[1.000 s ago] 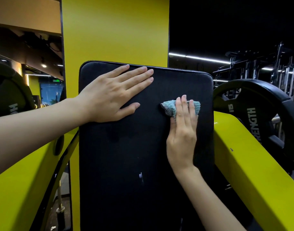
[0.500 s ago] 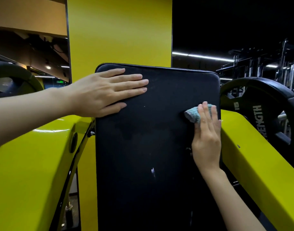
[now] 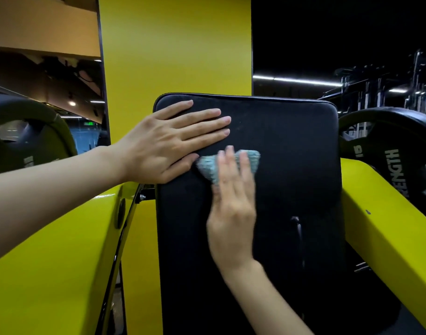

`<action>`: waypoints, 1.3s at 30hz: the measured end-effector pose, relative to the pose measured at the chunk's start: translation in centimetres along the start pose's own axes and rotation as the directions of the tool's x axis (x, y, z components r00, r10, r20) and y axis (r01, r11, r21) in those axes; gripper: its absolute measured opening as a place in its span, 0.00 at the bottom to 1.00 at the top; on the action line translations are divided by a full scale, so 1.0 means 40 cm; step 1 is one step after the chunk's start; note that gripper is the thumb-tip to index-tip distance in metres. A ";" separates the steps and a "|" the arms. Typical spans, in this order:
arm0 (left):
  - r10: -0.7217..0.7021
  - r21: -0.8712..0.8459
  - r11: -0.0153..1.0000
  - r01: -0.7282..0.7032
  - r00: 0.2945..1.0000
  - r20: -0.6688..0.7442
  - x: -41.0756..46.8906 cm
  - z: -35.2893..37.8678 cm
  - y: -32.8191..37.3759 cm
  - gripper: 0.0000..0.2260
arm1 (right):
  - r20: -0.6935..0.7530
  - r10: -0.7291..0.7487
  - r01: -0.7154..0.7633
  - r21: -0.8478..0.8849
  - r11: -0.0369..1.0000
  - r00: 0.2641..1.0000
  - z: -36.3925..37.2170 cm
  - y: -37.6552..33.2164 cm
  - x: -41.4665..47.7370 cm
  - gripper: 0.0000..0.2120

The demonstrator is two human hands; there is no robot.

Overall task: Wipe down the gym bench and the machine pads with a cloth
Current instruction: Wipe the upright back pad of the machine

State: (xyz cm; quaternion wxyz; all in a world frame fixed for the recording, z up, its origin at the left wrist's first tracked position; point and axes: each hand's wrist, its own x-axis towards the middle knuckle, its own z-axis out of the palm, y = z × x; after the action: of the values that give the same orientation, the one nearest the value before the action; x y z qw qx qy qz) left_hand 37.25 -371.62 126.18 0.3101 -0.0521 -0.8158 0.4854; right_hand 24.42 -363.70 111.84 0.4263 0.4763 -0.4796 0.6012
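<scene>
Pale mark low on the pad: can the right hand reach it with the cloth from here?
Probably yes. The mark lies just right of the right hand on bare pad; nothing covers it, and the left hand rests higher up.

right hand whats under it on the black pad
A blue cloth lies under the straight fingers of the right hand, pressed against the black pad. Its ends show beside the fingers; its middle is covered, as is the pad beneath.
</scene>
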 end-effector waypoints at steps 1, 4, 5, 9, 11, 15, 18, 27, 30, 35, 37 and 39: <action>0.002 -0.001 1.000 -0.002 1.000 -0.002 0.000 0.001 -0.001 0.26 | 0.028 -0.034 0.035 -0.010 0.999 0.999 0.012 -0.023 -0.006 0.21; 0.005 0.005 1.000 -0.005 1.000 0.008 -0.003 0.002 -0.003 0.26 | 0.090 -0.125 0.133 -0.079 0.988 0.988 0.006 -0.011 -0.008 0.22; 0.005 0.015 1.000 -0.005 1.000 0.012 -0.003 0.002 -0.004 0.26 | 0.097 -0.137 0.147 -0.102 0.984 0.986 -0.005 0.006 -0.004 0.22; -0.001 0.026 1.000 0.000 1.000 0.020 -0.005 0.001 -0.005 0.26 | 0.083 -0.104 0.116 -0.150 0.982 0.991 -0.047 0.075 0.023 0.23; -0.001 0.028 1.000 0.000 1.000 0.016 -0.006 0.001 -0.005 0.26 | 0.062 -0.063 0.073 -0.181 0.981 0.996 -0.069 0.118 0.034 0.24; 0.000 0.032 0.999 -0.001 1.000 0.011 -0.004 0.003 -0.005 0.25 | -0.024 0.053 -0.055 -0.097 0.994 0.998 -0.083 0.161 0.048 0.21; -0.002 0.035 0.999 0.002 1.000 0.001 -0.004 0.005 -0.004 0.25 | -0.034 0.049 -0.049 -0.002 0.999 0.998 -0.050 0.106 0.028 0.20; 0.006 0.028 1.000 -0.006 1.000 0.002 -0.002 0.005 -0.007 0.24 | 0.174 -0.174 0.178 -0.012 0.984 0.969 0.030 -0.112 -0.137 0.21; 0.002 0.024 1.000 -0.002 1.000 0.009 -0.003 0.002 -0.005 0.24 | 0.197 -0.188 0.202 -0.050 0.978 0.962 0.030 -0.110 -0.154 0.22; -0.004 0.031 1.000 0.004 1.000 0.010 -0.006 0.003 -0.004 0.24 | 0.204 -0.188 0.204 -0.060 0.977 0.961 -0.004 -0.082 -0.226 0.19; -0.007 0.034 0.999 0.006 1.000 0.013 -0.005 0.005 -0.003 0.24 | 0.201 -0.190 0.205 -0.056 0.977 0.961 -0.009 -0.070 -0.243 0.19; -0.005 0.032 0.999 0.004 1.000 0.019 -0.002 0.003 -0.003 0.24 | 0.196 -0.180 0.191 -0.038 0.981 0.964 -0.004 -0.068 -0.231 0.19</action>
State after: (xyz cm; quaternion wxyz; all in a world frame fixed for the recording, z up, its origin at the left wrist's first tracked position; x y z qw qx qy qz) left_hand 37.29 -371.82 126.19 0.3041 -0.0406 -0.8109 0.4983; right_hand 28.73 -363.58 103.21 0.4457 0.5625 -0.4884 0.4964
